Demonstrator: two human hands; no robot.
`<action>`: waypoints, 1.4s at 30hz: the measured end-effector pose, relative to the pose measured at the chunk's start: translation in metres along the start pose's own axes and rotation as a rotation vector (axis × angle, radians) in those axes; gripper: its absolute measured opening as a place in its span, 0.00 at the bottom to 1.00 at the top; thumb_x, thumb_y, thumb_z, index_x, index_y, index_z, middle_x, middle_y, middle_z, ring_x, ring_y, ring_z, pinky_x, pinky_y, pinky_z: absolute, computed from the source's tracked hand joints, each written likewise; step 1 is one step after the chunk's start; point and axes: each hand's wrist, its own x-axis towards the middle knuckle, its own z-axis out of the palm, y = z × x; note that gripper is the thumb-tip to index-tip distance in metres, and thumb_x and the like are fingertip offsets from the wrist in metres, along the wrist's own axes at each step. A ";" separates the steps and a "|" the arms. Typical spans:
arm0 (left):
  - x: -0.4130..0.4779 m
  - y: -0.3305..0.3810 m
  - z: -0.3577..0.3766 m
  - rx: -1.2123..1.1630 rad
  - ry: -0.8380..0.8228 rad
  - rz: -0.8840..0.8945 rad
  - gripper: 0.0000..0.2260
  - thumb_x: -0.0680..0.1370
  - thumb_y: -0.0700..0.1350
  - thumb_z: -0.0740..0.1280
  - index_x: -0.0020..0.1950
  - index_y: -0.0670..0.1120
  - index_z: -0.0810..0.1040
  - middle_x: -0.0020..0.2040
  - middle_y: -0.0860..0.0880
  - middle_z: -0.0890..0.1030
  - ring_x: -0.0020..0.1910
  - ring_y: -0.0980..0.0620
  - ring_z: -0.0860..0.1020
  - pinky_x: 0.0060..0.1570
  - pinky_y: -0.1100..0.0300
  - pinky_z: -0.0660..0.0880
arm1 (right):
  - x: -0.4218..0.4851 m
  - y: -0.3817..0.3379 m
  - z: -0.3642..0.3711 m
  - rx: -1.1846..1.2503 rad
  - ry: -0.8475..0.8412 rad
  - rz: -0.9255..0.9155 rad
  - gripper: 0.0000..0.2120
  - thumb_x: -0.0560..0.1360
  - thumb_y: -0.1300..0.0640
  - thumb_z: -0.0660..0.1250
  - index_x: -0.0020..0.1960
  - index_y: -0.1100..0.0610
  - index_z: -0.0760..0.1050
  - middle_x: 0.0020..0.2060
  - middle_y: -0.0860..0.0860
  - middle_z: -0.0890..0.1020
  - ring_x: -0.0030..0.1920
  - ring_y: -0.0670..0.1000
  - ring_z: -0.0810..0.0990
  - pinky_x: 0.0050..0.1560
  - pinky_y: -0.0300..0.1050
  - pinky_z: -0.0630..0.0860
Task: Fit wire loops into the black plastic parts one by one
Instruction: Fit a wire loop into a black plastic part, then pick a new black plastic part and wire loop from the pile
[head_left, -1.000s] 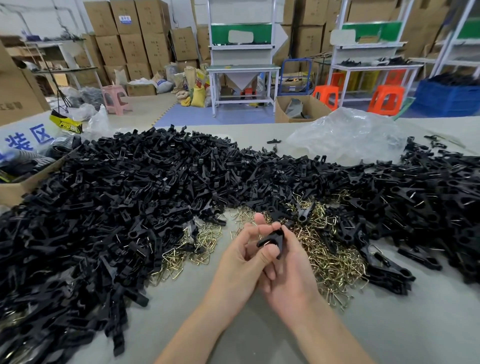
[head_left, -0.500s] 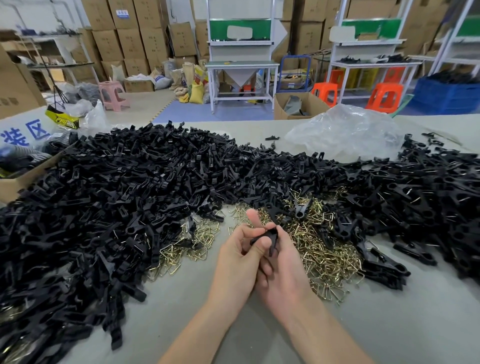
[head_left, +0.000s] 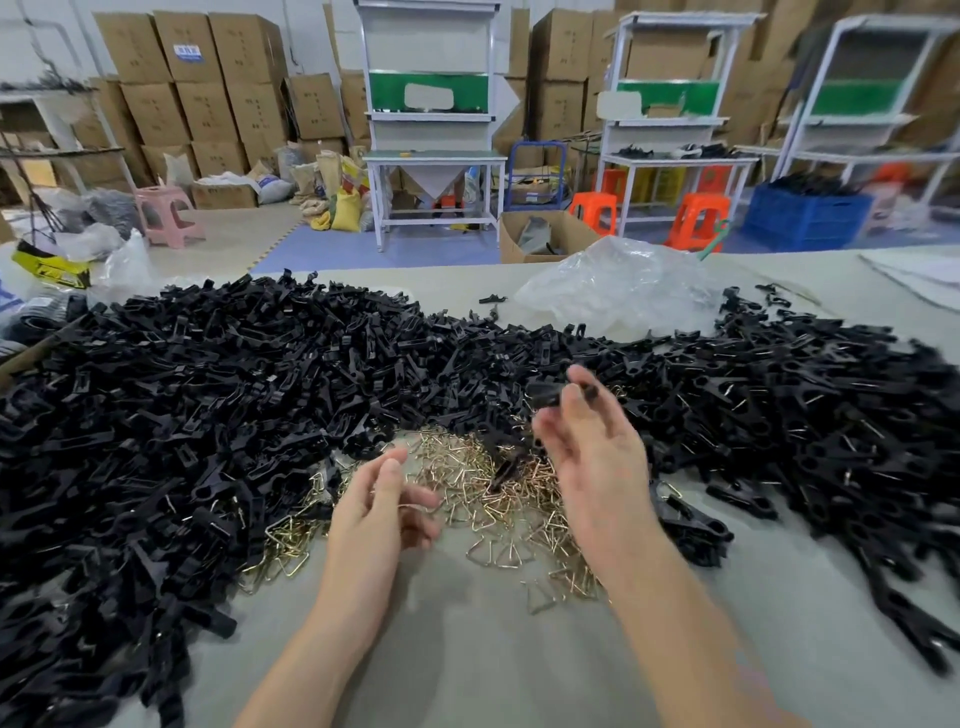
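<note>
Here we see the right hand (head_left: 597, 462) pinching one black plastic part (head_left: 549, 398), raised above the wire loops (head_left: 498, 499) toward the worktop's (head_left: 467, 654) near edge, left hand (head_left: 382, 519) over them (grip blurred, we cannot tell).

Brass-coloured wire loops (head_left: 498, 493), approx. triangular, are lying in a loose, tangled pile, overlapping each other. The black plastic parts (head_left: 208, 415) are lying heaped L of and behind that pile, w/ the heap's edge spilling onto the loops. The wired parts (head_left: 831, 415), R of the pile, are showing glints of metal. A single black part (head_left: 550, 396), blurred, is being pinched at the fingertips of the right hand (head_left: 597, 457), above the pile's far edge. Two stray parts (head_left: 491, 300) are lying well beyond the pile, apart from the heap.
</note>
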 end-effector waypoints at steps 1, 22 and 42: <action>-0.001 0.000 0.001 0.009 -0.006 0.001 0.10 0.85 0.45 0.58 0.60 0.48 0.78 0.37 0.45 0.83 0.29 0.51 0.78 0.27 0.63 0.75 | 0.016 -0.026 -0.004 0.143 0.059 -0.041 0.20 0.76 0.57 0.71 0.66 0.61 0.77 0.46 0.54 0.84 0.44 0.49 0.85 0.51 0.41 0.82; 0.028 0.005 -0.064 1.631 0.386 0.413 0.10 0.77 0.41 0.72 0.56 0.40 0.83 0.56 0.37 0.80 0.54 0.33 0.76 0.52 0.39 0.72 | -0.012 0.076 -0.005 -1.108 -0.336 -0.232 0.17 0.84 0.59 0.60 0.66 0.41 0.75 0.54 0.36 0.80 0.36 0.41 0.76 0.36 0.33 0.72; 0.022 0.012 -0.046 0.926 0.272 0.701 0.09 0.81 0.39 0.63 0.56 0.47 0.81 0.53 0.54 0.75 0.51 0.64 0.75 0.49 0.76 0.67 | -0.010 0.074 -0.002 -0.821 -0.388 0.031 0.16 0.84 0.55 0.62 0.68 0.39 0.73 0.57 0.40 0.81 0.51 0.45 0.84 0.55 0.49 0.82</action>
